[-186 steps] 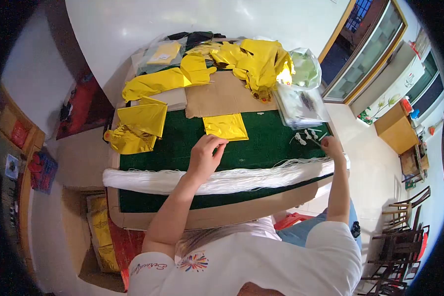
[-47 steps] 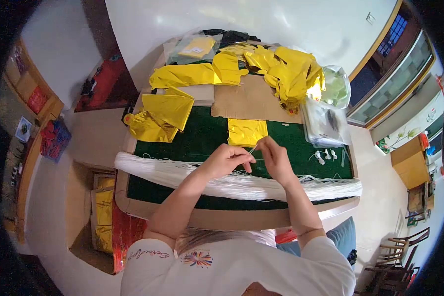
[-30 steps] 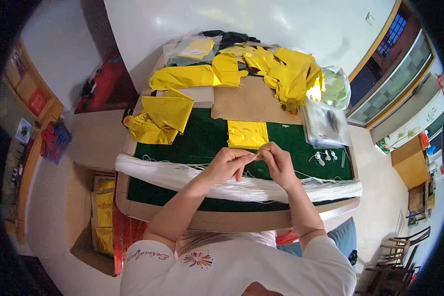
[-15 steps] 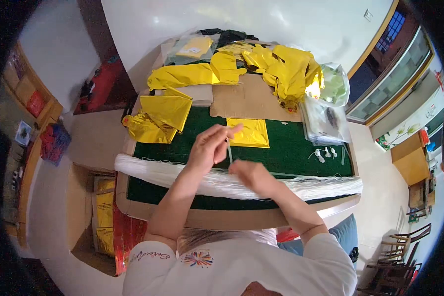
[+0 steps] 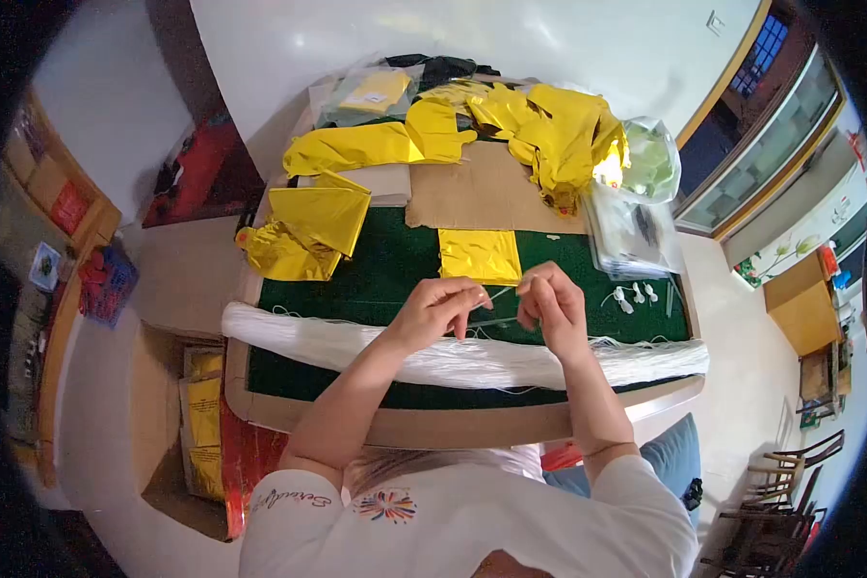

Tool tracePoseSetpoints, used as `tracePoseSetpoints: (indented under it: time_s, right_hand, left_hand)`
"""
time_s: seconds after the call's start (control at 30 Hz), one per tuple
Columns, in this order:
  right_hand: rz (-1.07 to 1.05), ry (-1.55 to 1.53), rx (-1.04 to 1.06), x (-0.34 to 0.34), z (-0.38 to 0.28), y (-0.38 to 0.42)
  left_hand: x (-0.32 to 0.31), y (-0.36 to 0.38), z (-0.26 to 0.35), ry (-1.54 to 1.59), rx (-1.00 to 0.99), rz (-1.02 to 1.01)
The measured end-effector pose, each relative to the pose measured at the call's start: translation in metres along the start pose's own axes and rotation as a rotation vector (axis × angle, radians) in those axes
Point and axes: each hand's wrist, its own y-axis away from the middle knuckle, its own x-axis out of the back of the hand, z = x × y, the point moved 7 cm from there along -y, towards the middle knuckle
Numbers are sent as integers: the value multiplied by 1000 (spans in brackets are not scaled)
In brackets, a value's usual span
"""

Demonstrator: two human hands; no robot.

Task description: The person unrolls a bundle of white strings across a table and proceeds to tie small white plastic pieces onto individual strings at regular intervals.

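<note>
My left hand [image 5: 441, 310] and my right hand [image 5: 555, 306] are raised over the table, fingers closed in pinches. A thin, pale, translucent strip [image 5: 497, 297] runs between their fingertips; its exact kind does not show. Just beyond the hands lies a flat, folded yellow foil packet [image 5: 478, 254] on the green mat [image 5: 376, 241]. Nearer to me, a long bundle of white string [image 5: 482, 358] stretches across the table's width, partly covered by both wrists.
Yellow foil pieces [image 5: 573, 135] are heaped at the back, beside brown cardboard [image 5: 462, 183]. Clear plastic sleeves [image 5: 631, 231] and small white tied pieces [image 5: 624, 299] lie on the right. Crumpled yellow foil [image 5: 308, 231] sits left. An open carton [image 5: 164, 424] stands on the floor.
My right hand has risen and moved away from me, to the right. My left hand is slightly lower. The strip, upright before, now spans between both hands.
</note>
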Motion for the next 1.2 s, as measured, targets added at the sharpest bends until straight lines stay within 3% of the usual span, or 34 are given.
tracePoseSetpoints:
  time_s: [0.07, 0.1, 0.17, 0.2, 0.27, 0.3, 0.33, 0.4, 0.47, 0.5, 0.53, 0.6, 0.67, 0.7, 0.77, 0.87, 0.9, 0.97, 1.07, 1.1, 1.17, 1.2]
  right_hand:
    - [36, 62, -149, 8, 14, -3]
    - [61, 115, -207, 11, 19, -4]
    - [23, 330, -58, 4, 33, -8]
    - [-50, 437, -151, -1, 46, -3]
    - [-151, 435, 58, -34, 37, 6]
    - [-339, 566, 17, -46, 38, 12]
    - [-343, 566, 20, -49, 37, 14]
    - [-417, 715, 78, -60, 35, 19]
    - [-238, 664, 99, -44, 16, 13]
    - [-155, 628, 51, -34, 8, 9]
    - [-116, 637, 112, -33, -6, 5]
    - [-87, 646, 121, -26, -2, 5]
    - [-54, 653, 126, -23, 5, 5]
    - [-44, 670, 149, -23, 7, 5]
    - [-35, 687, 173, -26, 13, 7]
    - [-239, 706, 268, -52, 20, 15]
    - [-365, 674, 284, -65, 21, 21]
    - [-588, 637, 266, -88, 21, 36]
    - [-646, 639, 308, -92, 1, 39]
    - [-651, 639, 309, -88, -5, 38]
    - [-432, 598, 394, -63, -29, 27]
    - [-311, 600, 449, -52, -42, 22]
  left_hand:
    - [-14, 4, 7, -36, 32, -201]
    - [-14, 5, 9, -36, 33, -204]
    - [-28, 11, 11, 183, 86, -388]
    - [-23, 10, 9, 229, 67, -287]
    - [-9, 3, 5, 461, 3, -172]
    - [3, -1, 3, 390, 15, -20]
    - [4, -3, 0, 389, 12, -16]
    - [16, -5, 3, -28, -93, 123]
    - [12, -4, 8, -122, -137, 98]
    - [9, -2, 3, -73, -36, 71]
    - [5, 0, -3, -24, 67, 43]
    - [2, 1, 5, -89, 14, 32]
    - [-12, 5, 8, 30, 60, -207]
    - [-11, 7, 8, 31, 63, -208]
    - [-11, 11, 9, 376, 95, -235]
    - [29, 8, 31, 665, -70, 63]
    - [40, 4, 37, 658, -157, 35]
    - [58, 1, 31, 278, -169, 206]
    - [50, -4, 14, 48, -85, 232]
    - [46, -8, 2, 44, -80, 181]
    - [31, -5, 10, -196, -120, 188]
    - [23, -2, 11, -128, -123, 149]
